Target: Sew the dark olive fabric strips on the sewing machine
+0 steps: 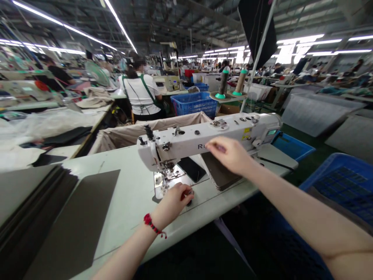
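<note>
My left hand point(174, 199), with a red and black braided bracelet point(152, 224) at its wrist, is just in front of the needle area of a white sewing machine point(186, 142). Its fingers are pinched together, and a small metallic glint shows at the tips. What they hold is too small to name. My right hand point(229, 153) is raised before the machine's arm, thumb and fingers closed in a pinch; anything in it is hidden. Below it lies a stack of dark brown panels point(221, 173). Between the stack and the needle plate lies a black phone point(191, 169).
Dark flat panels point(78, 217) are piled on the table's left. Two thread cones point(223, 83) stand behind the machine. Blue baskets point(340, 182) are at the right, and a cloth-lined bin point(122, 134) is behind the table. A person in a white shirt point(141, 95) sits ahead.
</note>
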